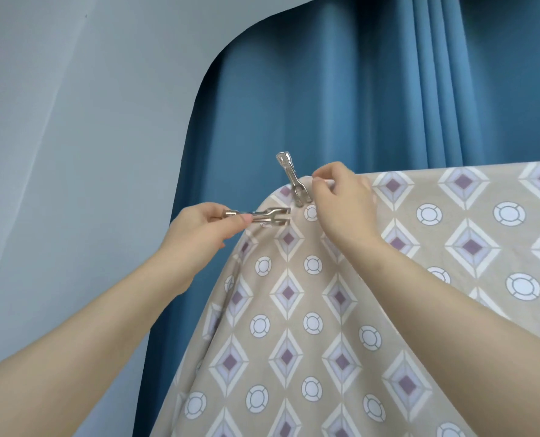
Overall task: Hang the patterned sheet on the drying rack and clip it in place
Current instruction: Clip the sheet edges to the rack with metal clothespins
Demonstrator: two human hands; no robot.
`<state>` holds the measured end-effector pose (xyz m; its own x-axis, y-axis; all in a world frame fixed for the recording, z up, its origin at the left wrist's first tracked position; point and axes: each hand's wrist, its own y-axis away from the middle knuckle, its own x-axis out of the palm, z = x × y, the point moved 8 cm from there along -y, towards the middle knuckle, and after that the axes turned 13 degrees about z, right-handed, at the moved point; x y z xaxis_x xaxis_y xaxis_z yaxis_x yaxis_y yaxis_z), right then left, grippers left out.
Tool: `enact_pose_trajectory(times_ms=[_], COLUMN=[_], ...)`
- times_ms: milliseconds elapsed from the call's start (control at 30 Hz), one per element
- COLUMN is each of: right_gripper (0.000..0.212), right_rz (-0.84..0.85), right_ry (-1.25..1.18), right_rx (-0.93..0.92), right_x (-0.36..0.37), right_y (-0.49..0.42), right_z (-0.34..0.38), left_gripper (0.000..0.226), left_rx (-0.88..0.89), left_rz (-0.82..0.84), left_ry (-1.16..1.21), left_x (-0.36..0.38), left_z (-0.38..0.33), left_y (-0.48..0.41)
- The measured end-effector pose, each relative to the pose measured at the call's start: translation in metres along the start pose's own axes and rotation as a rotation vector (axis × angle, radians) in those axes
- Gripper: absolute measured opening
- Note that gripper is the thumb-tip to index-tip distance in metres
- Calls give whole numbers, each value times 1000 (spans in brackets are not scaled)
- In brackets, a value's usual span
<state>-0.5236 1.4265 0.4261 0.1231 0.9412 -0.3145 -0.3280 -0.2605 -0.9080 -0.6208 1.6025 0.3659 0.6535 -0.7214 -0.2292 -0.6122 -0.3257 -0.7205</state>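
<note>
No legible text, label, brand, number or sign appears on any surface; the sheet (pixel 341 310) bears only a diamond-and-circle pattern.

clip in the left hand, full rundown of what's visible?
The clip in the left hand is shiny bare metal, lying roughly level. Its forked jaws point right and sit at the corner of the patterned sheet; the left hand pinches its handle end. A second metal clip stands upright just beside it.
</note>
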Motion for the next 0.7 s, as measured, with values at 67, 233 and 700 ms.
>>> enact_pose_trajectory(times_ms=[67,233,700], right_gripper=[25,25,30], right_rz=[25,39,27], right_ry=[244,387,633], right_rx=[-17,-21,-18], right_x=[4,15,26], right_y=[-8,-16,-31], right_z=[5,5,0], left_gripper=[37,25,22], left_rx=[-34,-90,-110], left_rz=[-11,-69,-179], left_ry=[-77,-191,-259], left_x=[-4,-19,-33], left_z=[6,22,30], left_y=[6,15,3])
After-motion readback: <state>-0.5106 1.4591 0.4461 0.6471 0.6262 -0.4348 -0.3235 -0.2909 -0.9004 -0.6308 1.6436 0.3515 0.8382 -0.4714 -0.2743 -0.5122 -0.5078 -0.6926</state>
